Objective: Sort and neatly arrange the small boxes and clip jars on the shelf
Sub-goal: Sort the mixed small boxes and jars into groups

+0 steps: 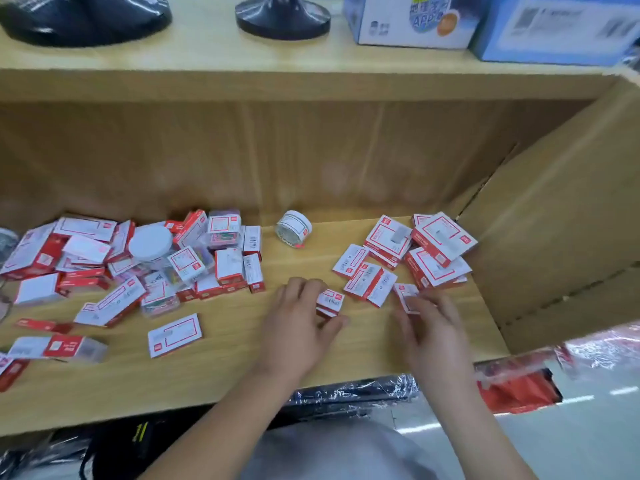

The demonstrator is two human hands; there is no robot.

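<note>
Two small boxes are held over the middle of the wooden shelf (242,368), one in each of a person's hands; the first small box (330,301) is pinched between the curled fingers and thumb of the left hand (298,323); the second small box (406,296), blurred, is gripped at the fingertips of the right hand (433,327), just beside the right cluster (440,237) of red-and-white boxes, which are heaped loosely against one another near a cardboard flap (561,237); a clip jar (293,228) is seen lying on its side between the two groups, apart from both; a larger left pile (86,247) of boxes is spread in disorder across the shelf's left half, with a white-lidded jar (150,242) standing among them and clear cases (223,233) of coloured clips mixed in; a single flat box (175,334) is laid alone nearer the front edge; on the upper shelf (207,53), a black round base (283,15) and blue-and-white cartons (408,22) are ranged.
</note>
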